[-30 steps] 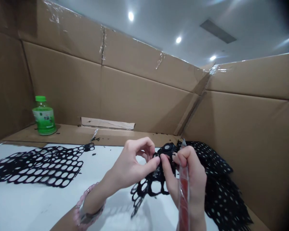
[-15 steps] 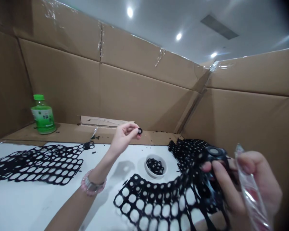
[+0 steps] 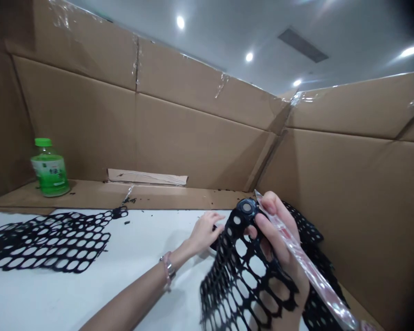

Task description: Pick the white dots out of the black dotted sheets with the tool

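Note:
My right hand is closed on a black perforated sheet with rows of round holes. A round piece sits at the sheet's top corner, by my fingertips. The same hand also holds a slim, clear, pointed tool with something reddish inside. To its left, my left hand reaches low over a white bowl, thumb and fingers apart. Most of the bowl is hidden behind this hand and the sheet; a little black shows under the fingers.
Another black perforated sheet lies flat on the white table at left. More black perforated material is heaped at right. A green bottle stands back left. Cardboard walls enclose the table; black scraps lie along the back.
My left hand has moved right and down to the bowl, and the small black ring it pinched no longer shows. My right hand has come left with the sheet and the clear tool.

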